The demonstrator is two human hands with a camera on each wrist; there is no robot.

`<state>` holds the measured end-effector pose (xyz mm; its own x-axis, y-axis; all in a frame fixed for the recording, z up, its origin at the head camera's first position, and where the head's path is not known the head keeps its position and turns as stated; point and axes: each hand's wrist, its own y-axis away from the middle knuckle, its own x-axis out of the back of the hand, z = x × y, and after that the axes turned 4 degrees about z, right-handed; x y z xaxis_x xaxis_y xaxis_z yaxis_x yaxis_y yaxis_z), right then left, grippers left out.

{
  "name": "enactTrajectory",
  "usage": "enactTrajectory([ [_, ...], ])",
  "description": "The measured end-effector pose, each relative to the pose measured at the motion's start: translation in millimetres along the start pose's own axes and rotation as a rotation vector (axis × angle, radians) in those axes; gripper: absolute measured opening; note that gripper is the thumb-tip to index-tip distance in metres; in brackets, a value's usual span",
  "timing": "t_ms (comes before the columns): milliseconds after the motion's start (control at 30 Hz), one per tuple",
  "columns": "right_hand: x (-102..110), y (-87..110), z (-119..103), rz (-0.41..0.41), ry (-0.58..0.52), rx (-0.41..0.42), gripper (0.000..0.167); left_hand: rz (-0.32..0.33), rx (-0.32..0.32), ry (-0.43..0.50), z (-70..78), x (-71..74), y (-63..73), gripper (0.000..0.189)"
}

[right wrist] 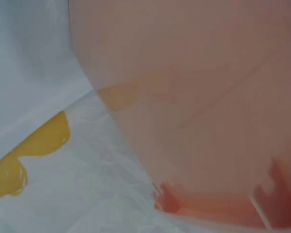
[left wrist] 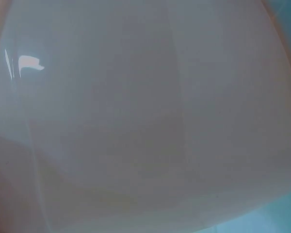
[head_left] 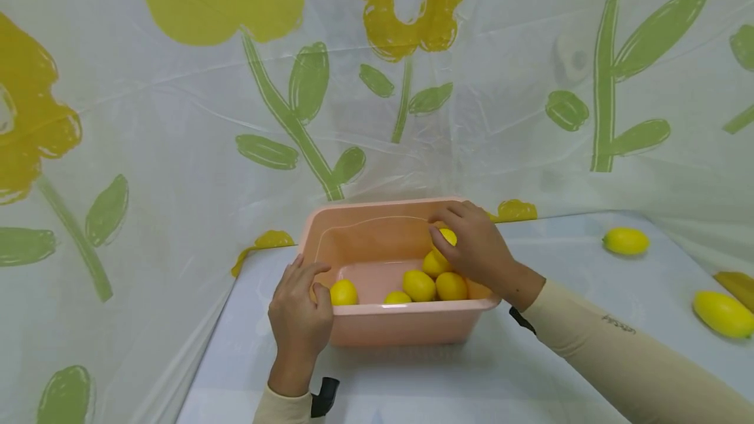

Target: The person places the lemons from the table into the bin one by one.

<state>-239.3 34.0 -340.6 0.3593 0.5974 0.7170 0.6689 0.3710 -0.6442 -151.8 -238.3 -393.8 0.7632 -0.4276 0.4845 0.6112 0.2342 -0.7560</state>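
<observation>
A pink plastic basin [head_left: 400, 327] stands before me, its front wall facing me in the head view. My left hand [head_left: 299, 309] grips its left rim, with thumb and bent fingers reaching over the edge. At the right rim, my right hand [head_left: 476, 244] holds the basin with fingers and thumb curled over the inner side. Inside, several lemons [head_left: 419, 286] gather at the right, one partly hidden behind the right thumb. A single lemon [head_left: 344, 292] lies near the left hand. Both wrist views are filled mostly by the basin's wall [left wrist: 111, 107], [right wrist: 194, 87].
On the table [head_left: 565, 247] to the right lie two loose lemons, one farther back [head_left: 626, 241] and one near the right edge [head_left: 723, 314]. A white curtain [head_left: 501, 116] printed with yellow flowers hangs behind and to the left of the table.
</observation>
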Motion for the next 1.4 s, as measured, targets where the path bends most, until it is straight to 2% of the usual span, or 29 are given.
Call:
enactTrajectory([
  [300,36.0,42.0,7.8,0.130,-0.091,-0.055,0.018,0.005,-0.008,-0.008,0.2,2.5,-0.2,0.027],
  [500,56.6,65.4,16.0,0.148,-0.054,-0.127,0.022,0.021,-0.015,-0.002,-0.7,4.0,-1.0,0.028],
  [867,75.4,111.7,48.2,0.173,-0.014,-0.253,0.029,0.030,-0.024,0.011,-0.7,4.9,0.7,0.028],
  [1000,82.7,126.2,64.1,0.167,0.011,-0.325,0.030,0.027,-0.026,0.018,0.3,3.8,0.5,0.028],
  [1167,88.4,142.6,82.2,0.116,0.088,-0.413,0.032,0.017,-0.021,0.014,1.7,2.7,0.5,0.028],
  [1400,96.2,163.0,107.1,0.067,0.189,-0.464,0.036,0.019,-0.020,0.014,2.4,1.7,0.9,0.028],
])
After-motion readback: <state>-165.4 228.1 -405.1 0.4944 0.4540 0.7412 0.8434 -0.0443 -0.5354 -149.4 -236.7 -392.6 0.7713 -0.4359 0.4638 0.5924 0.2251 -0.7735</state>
